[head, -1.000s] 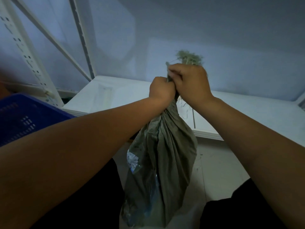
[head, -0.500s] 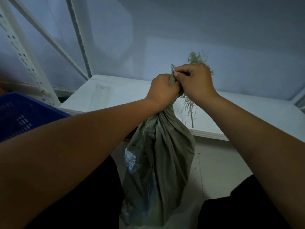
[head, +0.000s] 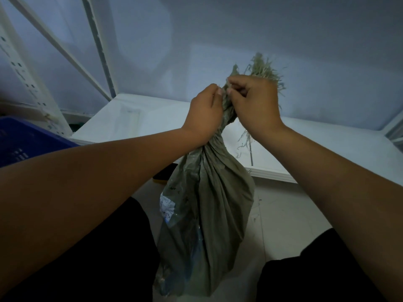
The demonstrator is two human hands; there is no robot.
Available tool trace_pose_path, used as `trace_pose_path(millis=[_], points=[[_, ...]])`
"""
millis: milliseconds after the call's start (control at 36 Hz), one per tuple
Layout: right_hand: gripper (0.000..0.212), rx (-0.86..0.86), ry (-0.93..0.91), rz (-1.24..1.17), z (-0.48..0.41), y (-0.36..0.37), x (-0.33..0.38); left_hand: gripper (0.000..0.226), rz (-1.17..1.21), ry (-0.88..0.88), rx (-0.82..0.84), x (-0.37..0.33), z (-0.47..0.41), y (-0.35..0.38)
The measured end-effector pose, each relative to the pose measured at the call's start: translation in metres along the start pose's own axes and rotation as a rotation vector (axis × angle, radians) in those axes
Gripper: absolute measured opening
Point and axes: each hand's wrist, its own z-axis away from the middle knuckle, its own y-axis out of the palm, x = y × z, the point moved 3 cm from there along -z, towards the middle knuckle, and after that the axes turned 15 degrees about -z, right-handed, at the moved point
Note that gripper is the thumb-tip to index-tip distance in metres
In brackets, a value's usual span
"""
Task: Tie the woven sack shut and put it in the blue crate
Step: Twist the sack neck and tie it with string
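A grey-green woven sack (head: 209,210) hangs upright in front of me, its lower part bulging, its bottom between my knees. Its neck is twisted into a tight rope. My left hand (head: 204,115) is closed on the left side of the twisted neck. My right hand (head: 254,103) grips the neck's upper end, and the frayed mouth fans out above and behind its knuckles. Loose threads dangle below that hand. The blue crate (head: 24,141) sits at the left edge, only a perforated corner showing behind my left forearm.
A low white shelf board (head: 135,118) runs across behind the sack, in front of a pale wall. White perforated rack uprights (head: 28,83) and diagonal braces stand at the left. Pale tiled floor (head: 283,219) lies below. A dark flat object (head: 162,175) peeks out under the shelf edge.
Both hands have shifted slightly right and apart on the neck. The frayed mouth now sticks out further above my right hand, and more of the twisted neck shows between the hands.
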Motion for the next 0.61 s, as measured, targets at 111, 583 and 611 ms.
trace_pose_path(millis=[111,583,611], points=[[0.022,0.066,-0.096,0.067,0.0,-0.001,0.0,0.028,-0.04,0.021,0.004,-0.001,0.0,0.001],[0.019,0.187,-0.179,0.246,-0.005,-0.007,-0.008,0.03,0.015,-0.01,0.019,0.006,0.0,0.017],[0.018,0.176,-0.182,0.245,-0.005,-0.008,-0.007,0.029,0.022,-0.016,0.018,0.006,-0.001,0.017]])
